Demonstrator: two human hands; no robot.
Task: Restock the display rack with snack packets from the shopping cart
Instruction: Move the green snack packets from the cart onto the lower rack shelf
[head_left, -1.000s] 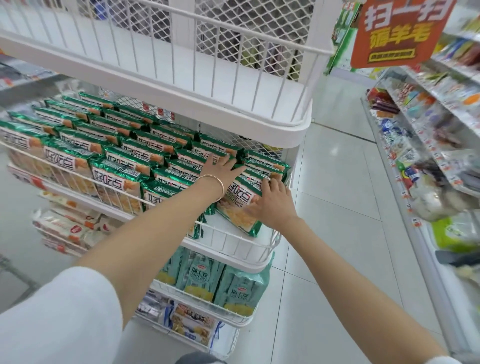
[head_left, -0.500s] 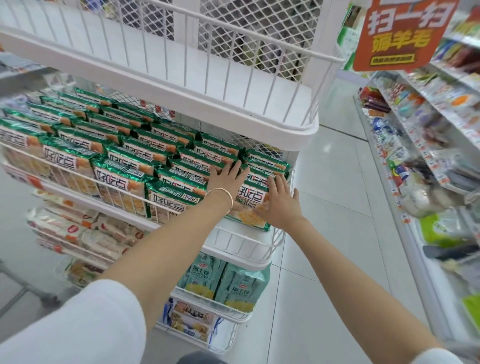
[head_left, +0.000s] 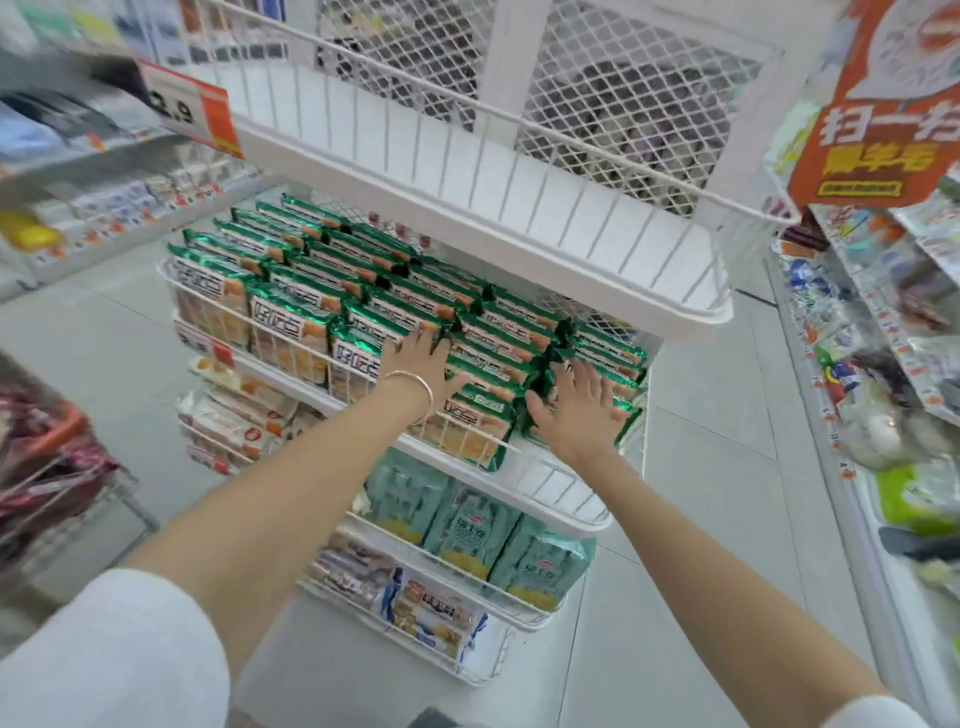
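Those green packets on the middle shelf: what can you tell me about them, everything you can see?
The green packets are shiny, foil-like bags with green tops, a white label with dark characters, and a lower part showing yellow-orange biscuits. They stand in tight rows, leaning back, in the rack's white wire tier. At the right end, the left hand and the right hand lie flat on the front packets, fingers straight.

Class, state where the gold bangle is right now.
In the head view, centre frame, the bangle circles the left wrist, just behind the left hand resting on the green snack packets.
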